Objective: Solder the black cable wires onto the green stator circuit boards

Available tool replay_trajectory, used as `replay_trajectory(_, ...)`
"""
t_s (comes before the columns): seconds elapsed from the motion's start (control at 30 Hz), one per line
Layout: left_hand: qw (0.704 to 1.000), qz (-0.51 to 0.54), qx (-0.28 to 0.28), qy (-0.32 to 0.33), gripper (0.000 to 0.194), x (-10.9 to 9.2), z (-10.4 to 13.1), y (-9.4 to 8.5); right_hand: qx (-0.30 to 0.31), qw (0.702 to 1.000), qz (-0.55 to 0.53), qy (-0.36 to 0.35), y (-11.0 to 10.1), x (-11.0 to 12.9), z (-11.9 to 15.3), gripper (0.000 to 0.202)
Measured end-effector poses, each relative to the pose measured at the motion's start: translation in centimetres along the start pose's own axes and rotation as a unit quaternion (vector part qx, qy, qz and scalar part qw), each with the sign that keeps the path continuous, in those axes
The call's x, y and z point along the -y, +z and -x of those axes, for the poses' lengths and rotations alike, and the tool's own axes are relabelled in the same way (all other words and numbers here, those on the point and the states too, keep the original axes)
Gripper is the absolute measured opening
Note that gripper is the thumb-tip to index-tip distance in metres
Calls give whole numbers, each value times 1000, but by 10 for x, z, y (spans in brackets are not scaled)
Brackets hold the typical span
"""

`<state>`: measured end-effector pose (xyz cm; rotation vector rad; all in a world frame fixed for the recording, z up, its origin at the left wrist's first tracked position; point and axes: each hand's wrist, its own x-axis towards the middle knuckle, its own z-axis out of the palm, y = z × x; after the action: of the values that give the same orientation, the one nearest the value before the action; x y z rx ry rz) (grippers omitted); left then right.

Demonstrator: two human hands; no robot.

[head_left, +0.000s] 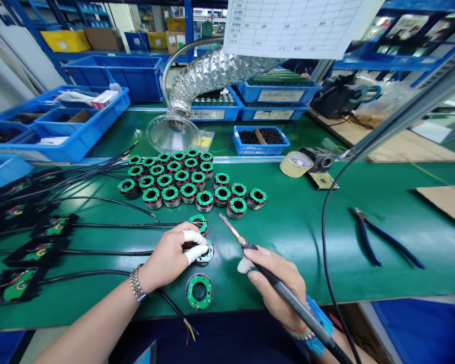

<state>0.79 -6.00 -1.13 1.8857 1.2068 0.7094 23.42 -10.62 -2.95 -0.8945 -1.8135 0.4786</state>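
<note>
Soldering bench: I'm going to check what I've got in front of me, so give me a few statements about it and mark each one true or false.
The right hand holds the soldering iron. True.

The soldering iron's tip touches the ring-shaped circuit board at the left hand. False: the tip is apart from it.

The metal-link wristwatch is on the left wrist. True.

The blue-handled pliers lie to the left of both hands. False: they lie to the right of both.

White finger covers are on fingers of the left hand. True.

The small blue bin beyond the boards is filled with yellow parts. False: the parts in it are black.
</note>
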Motion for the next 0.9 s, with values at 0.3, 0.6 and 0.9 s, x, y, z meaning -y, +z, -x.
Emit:
replay_trajectory(0.3, 997, 39, 26, -55, 17, -6, -4, -5, -3, 1000, 2, -21, -12, 7, -3, 27)
replay_trajectory(0.6, 993, -86, 83, -5, 7, -8, -3, -5, 31, 998, -40, 30, -18, 13, 0, 24)
replay_trajectory(0.9, 978, -187, 93, -4, 8, -12, 0, -5, 39, 997, -36, 60, -11, 9, -2, 18)
